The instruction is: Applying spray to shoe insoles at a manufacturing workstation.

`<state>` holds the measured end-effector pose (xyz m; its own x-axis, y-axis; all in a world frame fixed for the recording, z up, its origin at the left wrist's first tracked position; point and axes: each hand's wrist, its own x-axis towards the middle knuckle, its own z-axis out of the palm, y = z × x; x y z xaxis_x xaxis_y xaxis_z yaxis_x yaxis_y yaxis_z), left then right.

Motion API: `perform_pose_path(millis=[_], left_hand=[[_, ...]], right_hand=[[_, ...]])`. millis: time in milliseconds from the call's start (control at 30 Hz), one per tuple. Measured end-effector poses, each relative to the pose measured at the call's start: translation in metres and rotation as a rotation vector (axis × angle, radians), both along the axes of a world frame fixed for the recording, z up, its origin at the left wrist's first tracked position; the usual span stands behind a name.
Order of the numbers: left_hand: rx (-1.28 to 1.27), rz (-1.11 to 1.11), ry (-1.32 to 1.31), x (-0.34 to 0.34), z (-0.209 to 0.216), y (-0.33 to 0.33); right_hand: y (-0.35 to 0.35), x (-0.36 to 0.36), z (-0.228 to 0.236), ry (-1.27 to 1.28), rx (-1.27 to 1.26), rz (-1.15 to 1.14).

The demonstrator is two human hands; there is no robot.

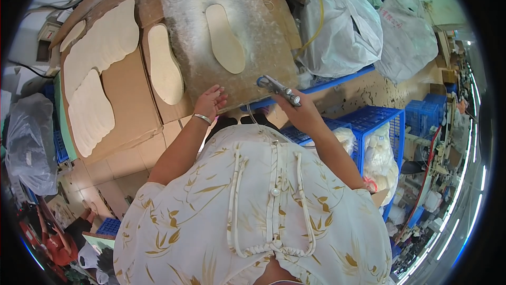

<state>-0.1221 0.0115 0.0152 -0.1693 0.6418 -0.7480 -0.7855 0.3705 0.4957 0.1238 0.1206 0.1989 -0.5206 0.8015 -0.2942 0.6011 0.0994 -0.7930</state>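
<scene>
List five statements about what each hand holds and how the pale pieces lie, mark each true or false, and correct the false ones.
1. The right hand holds a silver, spray-gun-like metal tool. True.
2. The left hand grips a blue plastic crate. False: no object is visible in it.
3. A cream, insole-shaped piece lies on the white-dusted patch of the work surface. True.
4. The overlapping cream, insole-shaped pieces lie to the right of that patch. False: they lie to its left.
5. A silver-coloured bracelet is on the left wrist. True.
</scene>
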Motion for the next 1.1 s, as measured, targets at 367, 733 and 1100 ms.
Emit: perform_pose_path(millis=[367,733,1100], left_hand=[[0.016,-0.025,-0.002,-0.003,0.002,0.007],[0.056,0.024,-0.009,0.002,0.010,0.039],[-0.005,0.193,-0.013,0.019,0.016,0.066]], right_hand=[[0.005,-0.007,-0.008,-0.081,0.045,-0.052],[0.012,-0.032,0.004,0.034,0.085,-0.108],[0.051,-0.043,0.017,0.004,0.003,-0.007]])
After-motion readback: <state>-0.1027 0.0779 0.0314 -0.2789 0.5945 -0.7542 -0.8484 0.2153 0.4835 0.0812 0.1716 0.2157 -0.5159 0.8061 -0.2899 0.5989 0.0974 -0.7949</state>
